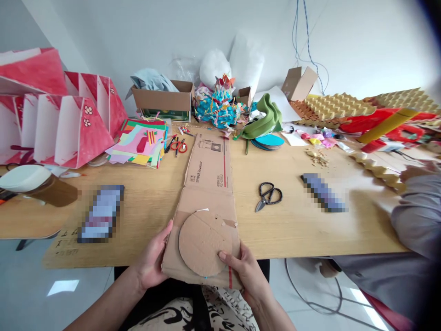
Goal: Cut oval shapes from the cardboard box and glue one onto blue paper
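Observation:
A long flat strip of cardboard [206, 195] with printing on its far half extends from the table's front edge toward the back. On its near end lies a round cardboard disc [203, 241]. My left hand [155, 257] holds the strip's left edge, its fingers partly hidden underneath. My right hand [243, 271] grips the right edge, with the thumb pressed on the disc and the other fingers out of sight below. To the right of the strip lie black-handled scissors [268, 196], apart from both hands.
Phones lie left [101, 214] and right [324, 193] of the cardboard. A lidded cup [51, 186] stands far left. Coloured paper sheets [141, 142], a cardboard box [163, 99], green fabric [265, 119] and egg trays [337, 105] line the back. Another person's sleeve [418, 211] is at right.

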`<state>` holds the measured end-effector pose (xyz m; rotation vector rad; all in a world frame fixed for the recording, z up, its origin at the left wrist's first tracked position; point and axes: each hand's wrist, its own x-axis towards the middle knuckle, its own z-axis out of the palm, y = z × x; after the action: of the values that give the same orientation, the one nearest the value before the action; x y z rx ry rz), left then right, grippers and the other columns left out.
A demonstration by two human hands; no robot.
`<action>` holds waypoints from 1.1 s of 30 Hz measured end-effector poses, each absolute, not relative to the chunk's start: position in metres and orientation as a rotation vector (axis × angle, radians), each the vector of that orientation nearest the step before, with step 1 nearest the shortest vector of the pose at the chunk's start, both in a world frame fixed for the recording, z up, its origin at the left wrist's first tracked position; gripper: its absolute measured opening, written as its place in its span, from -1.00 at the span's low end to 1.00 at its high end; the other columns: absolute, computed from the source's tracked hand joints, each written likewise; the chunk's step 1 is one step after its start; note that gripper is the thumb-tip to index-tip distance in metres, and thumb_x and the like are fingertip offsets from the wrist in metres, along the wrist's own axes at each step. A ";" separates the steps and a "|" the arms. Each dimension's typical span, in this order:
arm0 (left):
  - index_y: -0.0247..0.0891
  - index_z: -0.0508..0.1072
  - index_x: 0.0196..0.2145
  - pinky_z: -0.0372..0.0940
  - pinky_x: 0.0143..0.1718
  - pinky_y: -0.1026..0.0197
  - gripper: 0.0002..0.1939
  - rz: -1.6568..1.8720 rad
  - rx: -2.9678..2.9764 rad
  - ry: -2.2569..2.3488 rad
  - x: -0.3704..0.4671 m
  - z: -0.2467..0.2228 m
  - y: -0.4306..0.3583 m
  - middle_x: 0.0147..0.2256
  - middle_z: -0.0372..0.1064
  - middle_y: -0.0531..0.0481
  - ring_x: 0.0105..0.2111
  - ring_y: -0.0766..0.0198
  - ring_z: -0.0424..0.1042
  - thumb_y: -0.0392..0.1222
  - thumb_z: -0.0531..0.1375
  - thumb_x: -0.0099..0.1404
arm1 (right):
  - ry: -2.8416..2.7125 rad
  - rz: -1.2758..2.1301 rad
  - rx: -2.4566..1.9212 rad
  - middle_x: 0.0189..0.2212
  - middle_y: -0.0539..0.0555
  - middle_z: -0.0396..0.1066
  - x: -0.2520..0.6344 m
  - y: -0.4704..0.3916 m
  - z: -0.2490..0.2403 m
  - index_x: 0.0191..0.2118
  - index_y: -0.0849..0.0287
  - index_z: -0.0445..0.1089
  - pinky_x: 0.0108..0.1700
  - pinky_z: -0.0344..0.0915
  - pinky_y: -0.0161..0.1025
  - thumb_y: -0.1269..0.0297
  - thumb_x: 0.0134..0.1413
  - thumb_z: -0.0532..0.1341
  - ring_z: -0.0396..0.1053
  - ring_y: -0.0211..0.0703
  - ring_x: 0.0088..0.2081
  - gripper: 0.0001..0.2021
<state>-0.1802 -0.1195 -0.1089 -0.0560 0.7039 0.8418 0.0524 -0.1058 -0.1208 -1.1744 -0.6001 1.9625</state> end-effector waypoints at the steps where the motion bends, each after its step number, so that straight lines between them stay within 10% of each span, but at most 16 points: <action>1: -0.34 0.18 0.25 0.41 -0.18 -0.14 -0.24 0.805 -0.022 0.690 -0.181 -0.110 -0.121 -0.02 0.46 -0.34 -0.03 -0.20 0.45 0.21 0.12 0.26 | -0.606 1.959 -1.176 -0.06 0.25 0.50 0.052 -0.106 -0.121 0.11 0.24 0.25 -0.02 0.40 -0.01 0.26 -0.25 0.48 0.46 0.11 -0.06 -0.27; 6: -0.36 0.16 0.24 0.45 -0.41 -0.13 -0.27 0.732 0.158 0.927 -0.180 -0.114 -0.126 -0.03 0.45 -0.38 -0.13 -0.24 0.49 -0.12 0.28 0.19 | -0.637 1.980 -1.152 -0.04 0.22 0.49 0.048 -0.108 -0.120 0.13 0.21 0.24 0.01 0.38 -0.01 0.26 -0.26 0.49 0.44 0.13 -0.01 -0.24; 12: -0.43 0.44 0.01 0.38 -0.09 -0.06 -0.40 0.794 0.237 0.993 -0.171 -0.109 -0.124 -0.16 0.54 -0.29 -0.12 -0.14 0.49 -0.32 0.40 -0.03 | -0.657 1.947 -1.179 -0.02 0.19 0.48 0.049 -0.110 -0.116 0.16 0.16 0.21 0.04 0.38 -0.01 0.27 -0.27 0.49 0.41 0.13 0.02 -0.20; 24: -0.32 0.51 -0.13 0.34 -0.05 -0.09 -0.48 0.839 0.206 1.097 -0.167 -0.109 -0.128 -0.20 0.57 -0.20 -0.10 -0.16 0.49 -0.34 0.41 -0.13 | -0.728 1.987 -1.113 -0.05 0.21 0.48 0.052 -0.116 -0.121 0.06 0.21 0.30 0.02 0.36 -0.03 0.16 -0.09 0.43 0.41 0.08 0.02 -0.42; 29: -0.31 0.51 -0.17 0.34 -0.06 -0.12 -0.49 0.830 0.165 1.143 -0.167 -0.109 -0.128 -0.24 0.58 -0.19 -0.13 -0.18 0.51 -0.34 0.42 -0.17 | -1.291 1.943 -1.370 -0.51 0.05 0.50 0.082 -0.102 -0.122 -0.30 0.19 0.42 -0.51 0.36 -0.27 -0.07 0.10 0.22 0.45 -0.13 -0.51 -0.63; 33: -0.30 0.51 -0.17 0.37 -0.11 -0.09 -0.47 0.818 0.164 1.209 -0.166 -0.107 -0.126 -0.28 0.59 -0.17 -0.15 -0.17 0.52 -0.33 0.42 -0.19 | -2.080 1.001 -1.767 -0.62 0.07 0.44 0.135 -0.050 -0.115 -0.47 0.15 0.35 -0.50 0.32 -0.23 0.09 0.29 -0.01 0.43 -0.10 -0.57 -0.61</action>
<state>-0.1661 -0.1263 -0.1075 0.1638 1.2090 0.8176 0.1348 -0.0496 -0.1150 -1.7673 -2.0798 1.0008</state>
